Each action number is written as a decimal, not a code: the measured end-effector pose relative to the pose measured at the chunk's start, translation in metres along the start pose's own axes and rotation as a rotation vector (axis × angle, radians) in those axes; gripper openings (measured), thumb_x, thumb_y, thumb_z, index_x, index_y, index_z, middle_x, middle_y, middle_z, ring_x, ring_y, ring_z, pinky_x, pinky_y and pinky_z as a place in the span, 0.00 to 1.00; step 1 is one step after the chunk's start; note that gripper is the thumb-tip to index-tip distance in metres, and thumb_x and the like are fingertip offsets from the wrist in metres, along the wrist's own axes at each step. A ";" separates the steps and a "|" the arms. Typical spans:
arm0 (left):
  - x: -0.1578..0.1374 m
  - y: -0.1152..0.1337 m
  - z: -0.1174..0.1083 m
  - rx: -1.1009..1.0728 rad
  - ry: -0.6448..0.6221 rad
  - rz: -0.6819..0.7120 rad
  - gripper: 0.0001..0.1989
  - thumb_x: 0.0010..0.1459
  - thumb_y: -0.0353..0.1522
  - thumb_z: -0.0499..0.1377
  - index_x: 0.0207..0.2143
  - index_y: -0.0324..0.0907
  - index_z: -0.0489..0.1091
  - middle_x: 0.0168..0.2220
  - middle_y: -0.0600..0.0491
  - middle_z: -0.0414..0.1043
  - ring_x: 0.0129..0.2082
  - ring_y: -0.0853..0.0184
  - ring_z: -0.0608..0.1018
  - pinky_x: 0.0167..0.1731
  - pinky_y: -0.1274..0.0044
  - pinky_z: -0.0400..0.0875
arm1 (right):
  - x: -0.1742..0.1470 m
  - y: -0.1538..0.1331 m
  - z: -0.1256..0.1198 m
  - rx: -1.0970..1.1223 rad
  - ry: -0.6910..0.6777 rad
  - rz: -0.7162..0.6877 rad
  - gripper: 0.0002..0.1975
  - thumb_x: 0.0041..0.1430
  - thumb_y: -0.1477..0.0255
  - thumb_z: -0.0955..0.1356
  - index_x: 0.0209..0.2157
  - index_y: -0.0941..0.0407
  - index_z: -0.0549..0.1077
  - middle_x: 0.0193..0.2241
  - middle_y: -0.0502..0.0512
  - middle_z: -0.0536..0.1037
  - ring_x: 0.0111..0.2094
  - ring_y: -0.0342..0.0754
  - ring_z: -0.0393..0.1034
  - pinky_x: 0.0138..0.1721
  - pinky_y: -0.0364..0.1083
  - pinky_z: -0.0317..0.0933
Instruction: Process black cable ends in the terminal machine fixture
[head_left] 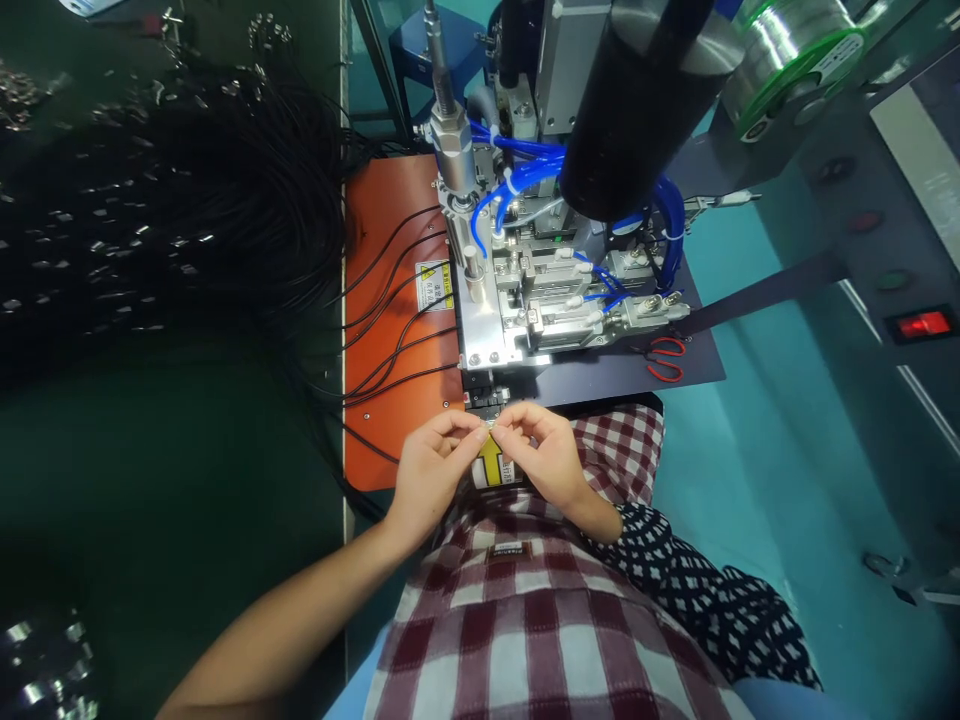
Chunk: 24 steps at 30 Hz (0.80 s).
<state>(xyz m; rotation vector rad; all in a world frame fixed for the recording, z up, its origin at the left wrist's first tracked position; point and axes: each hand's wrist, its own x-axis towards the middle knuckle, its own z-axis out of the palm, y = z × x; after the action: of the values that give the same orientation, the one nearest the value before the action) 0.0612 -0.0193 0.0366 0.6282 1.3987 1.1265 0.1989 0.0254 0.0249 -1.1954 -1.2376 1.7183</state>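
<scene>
The left hand (431,470) and the right hand (546,452) meet in front of the body, thumb and forefinger of each drawn to a fine pinch, the tips nearly touching one another; whatever lies between them is too small to make out, so I cannot tell if either grips something. Directly beneath the fingertips, between the two hands, sits a label with a yellow arrow (491,462). Just beyond the fingertips is a small dark fixture (486,393), at the near end of a silver machine (480,335) with blue tubes (529,178). Beside the left hand, on its outer side, an orange plate (412,415) carries several black cables (386,345) that run from the machine toward a large cable heap (277,190), farther out and forward of that hand. Forward and outward of the right hand lie red-handled snips (666,378); well beyond them are a green-rimmed spool (806,60) and a lit red switch (924,324).
</scene>
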 end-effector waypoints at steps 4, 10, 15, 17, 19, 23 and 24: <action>0.000 0.000 0.001 -0.015 0.002 -0.003 0.08 0.53 0.35 0.65 0.30 0.39 0.72 0.20 0.61 0.65 0.17 0.80 0.62 0.19 0.86 0.59 | 0.000 0.000 -0.001 0.005 0.001 0.011 0.06 0.52 0.69 0.71 0.27 0.57 0.72 0.20 0.47 0.69 0.21 0.40 0.63 0.23 0.41 0.55; 0.000 0.000 0.001 -0.022 0.001 0.000 0.08 0.54 0.35 0.65 0.30 0.39 0.72 0.20 0.61 0.65 0.18 0.80 0.63 0.19 0.86 0.59 | 0.000 0.002 0.000 0.001 -0.007 0.005 0.06 0.52 0.69 0.70 0.27 0.57 0.72 0.20 0.46 0.69 0.21 0.40 0.63 0.23 0.41 0.55; 0.000 0.001 0.000 -0.022 -0.008 -0.026 0.08 0.54 0.35 0.65 0.30 0.39 0.72 0.21 0.60 0.67 0.18 0.80 0.64 0.20 0.86 0.60 | -0.002 0.003 -0.001 -0.044 0.012 -0.061 0.06 0.54 0.70 0.70 0.26 0.57 0.71 0.21 0.46 0.69 0.21 0.40 0.62 0.24 0.41 0.56; 0.000 0.001 0.000 -0.023 -0.012 -0.037 0.09 0.54 0.36 0.65 0.31 0.39 0.72 0.21 0.60 0.67 0.18 0.79 0.64 0.20 0.86 0.60 | -0.002 0.002 -0.003 -0.051 0.007 -0.055 0.06 0.54 0.70 0.70 0.27 0.57 0.72 0.21 0.47 0.70 0.21 0.40 0.63 0.24 0.41 0.57; 0.000 0.002 -0.001 -0.021 -0.010 -0.045 0.09 0.53 0.36 0.65 0.30 0.39 0.72 0.21 0.59 0.68 0.18 0.78 0.65 0.20 0.85 0.61 | -0.002 0.002 -0.005 -0.051 -0.011 -0.034 0.06 0.55 0.68 0.70 0.30 0.57 0.74 0.23 0.48 0.71 0.22 0.41 0.64 0.24 0.42 0.58; 0.000 0.002 0.000 0.016 0.001 -0.044 0.10 0.52 0.37 0.66 0.30 0.39 0.72 0.20 0.59 0.67 0.18 0.76 0.66 0.19 0.83 0.61 | -0.001 0.001 -0.009 -0.134 -0.005 -0.081 0.08 0.56 0.66 0.70 0.34 0.57 0.76 0.29 0.52 0.76 0.26 0.43 0.67 0.27 0.43 0.61; 0.000 0.002 0.000 0.030 0.002 -0.040 0.10 0.52 0.37 0.66 0.30 0.39 0.72 0.20 0.59 0.67 0.18 0.76 0.66 0.19 0.83 0.61 | -0.001 0.001 -0.009 -0.178 0.004 -0.116 0.07 0.57 0.67 0.70 0.33 0.56 0.76 0.29 0.53 0.76 0.26 0.43 0.67 0.27 0.43 0.61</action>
<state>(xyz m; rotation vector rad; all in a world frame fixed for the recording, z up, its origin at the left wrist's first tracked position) 0.0606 -0.0185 0.0384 0.6177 1.4268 1.0763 0.2078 0.0265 0.0232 -1.2024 -1.4529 1.5473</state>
